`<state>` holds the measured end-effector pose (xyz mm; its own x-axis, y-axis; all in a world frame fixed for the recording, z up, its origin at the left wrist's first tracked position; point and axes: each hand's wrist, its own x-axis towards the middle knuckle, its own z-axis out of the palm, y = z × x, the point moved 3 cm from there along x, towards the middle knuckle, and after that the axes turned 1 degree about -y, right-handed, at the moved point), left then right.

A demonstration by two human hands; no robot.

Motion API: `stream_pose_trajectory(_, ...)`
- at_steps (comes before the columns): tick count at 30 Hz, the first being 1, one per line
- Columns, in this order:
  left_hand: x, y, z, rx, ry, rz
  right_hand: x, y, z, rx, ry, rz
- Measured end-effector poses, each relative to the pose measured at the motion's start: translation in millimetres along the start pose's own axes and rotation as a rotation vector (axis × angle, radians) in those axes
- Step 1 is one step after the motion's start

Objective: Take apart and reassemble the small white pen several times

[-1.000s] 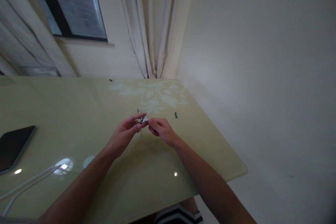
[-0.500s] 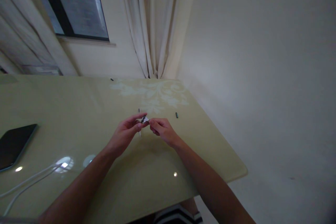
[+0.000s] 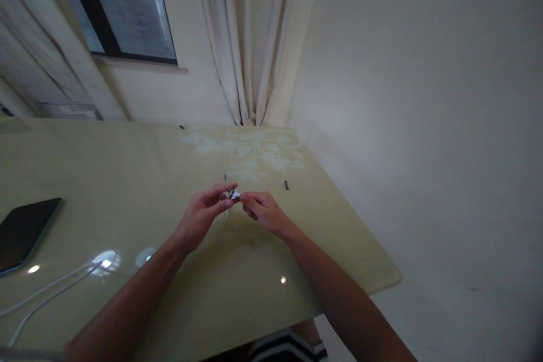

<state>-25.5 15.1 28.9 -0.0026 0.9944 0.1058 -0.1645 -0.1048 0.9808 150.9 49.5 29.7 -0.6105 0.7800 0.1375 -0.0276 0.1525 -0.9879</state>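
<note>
Above the middle of the table, my left hand (image 3: 203, 212) pinches a small shiny silver and dark piece (image 3: 234, 195) between thumb and fingers. My right hand (image 3: 262, 207) is closed, its thumb and forefinger gripping the right end of the same piece. What kind of thing it is cannot be made out at this size. Partly behind my left fingers lies a thin, pale stick-like object (image 3: 226, 178) with a dark tip. To the right of my hands, a short dark bar (image 3: 287, 185) rests on the table.
The glossy pale table (image 3: 339, 249) ends at a wall on the right. A dark tablet-like device (image 3: 27, 232) lies at the left, with white cables (image 3: 51, 291) in front of it. Another small dark piece (image 3: 181, 126) sits at the far edge, near the curtain (image 3: 246, 39).
Both hands stay almost still on the small silver piece. The view has shifted very slightly; nothing else has visibly moved.
</note>
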Motion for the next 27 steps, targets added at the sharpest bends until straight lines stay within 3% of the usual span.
stream_pose_trajectory(14, -0.4, -5.0, 3.5, 0.034, 0.009, -0.010, -4.3, -8.1, -1.9, -0.220, 0.043, -0.108)
stream_pose_trajectory(22, -1.2, 0.8, -1.8, 0.039, -0.046, -0.006, -1.1, -2.5, 5.9, 0.018, 0.059, -0.055)
stream_pose_trajectory(27, -2.0, -0.9, 0.9, 0.047, -0.056, -0.019, -0.5, -4.9, 2.3, -0.014, 0.080, -0.096)
